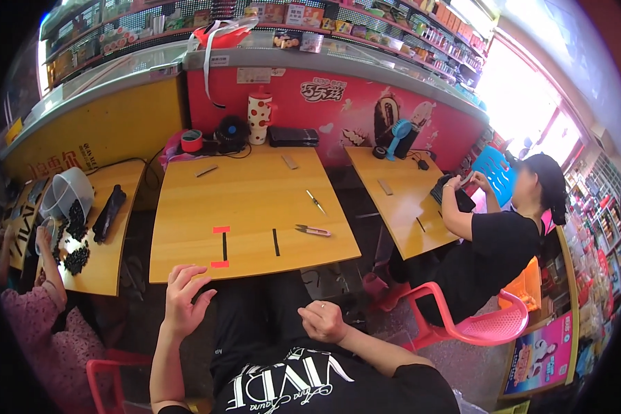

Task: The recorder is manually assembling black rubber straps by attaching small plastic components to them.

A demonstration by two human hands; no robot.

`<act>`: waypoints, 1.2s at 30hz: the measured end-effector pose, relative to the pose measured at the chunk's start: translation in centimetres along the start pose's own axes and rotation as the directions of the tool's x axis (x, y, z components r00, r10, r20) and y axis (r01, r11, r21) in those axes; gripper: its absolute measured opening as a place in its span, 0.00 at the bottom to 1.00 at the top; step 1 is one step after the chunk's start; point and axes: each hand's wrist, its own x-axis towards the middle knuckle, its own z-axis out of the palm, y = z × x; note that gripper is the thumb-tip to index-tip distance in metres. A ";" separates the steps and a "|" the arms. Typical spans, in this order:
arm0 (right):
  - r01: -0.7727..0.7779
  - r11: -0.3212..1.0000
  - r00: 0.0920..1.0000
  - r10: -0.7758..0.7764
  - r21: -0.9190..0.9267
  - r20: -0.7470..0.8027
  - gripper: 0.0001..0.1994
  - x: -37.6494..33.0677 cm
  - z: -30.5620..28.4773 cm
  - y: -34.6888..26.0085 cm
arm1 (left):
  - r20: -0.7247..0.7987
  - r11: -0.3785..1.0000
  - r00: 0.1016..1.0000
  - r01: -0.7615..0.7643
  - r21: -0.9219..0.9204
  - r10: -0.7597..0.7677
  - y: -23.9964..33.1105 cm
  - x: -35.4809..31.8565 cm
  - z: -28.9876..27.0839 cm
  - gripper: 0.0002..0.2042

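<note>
Left hand (184, 301) unclenched beside the table (255, 193); right hand (323, 321) clenched (palm hidden).

Left worktop (132, 186): white tub (67, 195), tilted; loose black pieces (76, 259) beside it. Rear: polka-dot tumbler (257, 119), upright, between black fan (232, 131) and black case (293, 136). Right worktop (400, 224): blue fan (401, 130). Far right: pink chair (490, 327).

A yellow wooden table (248, 196) carries pink-handled snips (313, 230), a slim pointed tool (316, 202), two black strips (277, 242) (one capped at both ends by red pieces (220, 264)), two small bars (289, 161) and, farther back, a spotted tumbler (258, 119)
</note>
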 end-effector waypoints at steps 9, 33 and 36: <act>-0.162 0.984 0.987 0.163 -0.071 0.012 0.11 -1.5 -0.9 1.8 | 0.048 0.999 0.999 -0.005 -0.039 0.007 0.6 2.8 1.2 0.13; -0.479 0.875 0.872 0.483 -0.071 0.076 0.09 -3.1 1.8 8.2 | 0.212 0.992 0.974 -0.059 -0.107 0.080 -3.0 11.1 8.7 0.13; -0.482 0.873 0.869 0.487 -0.074 0.090 0.09 -3.1 2.0 8.4 | 0.219 0.994 0.973 -0.049 -0.102 0.071 -3.2 11.1 8.8 0.13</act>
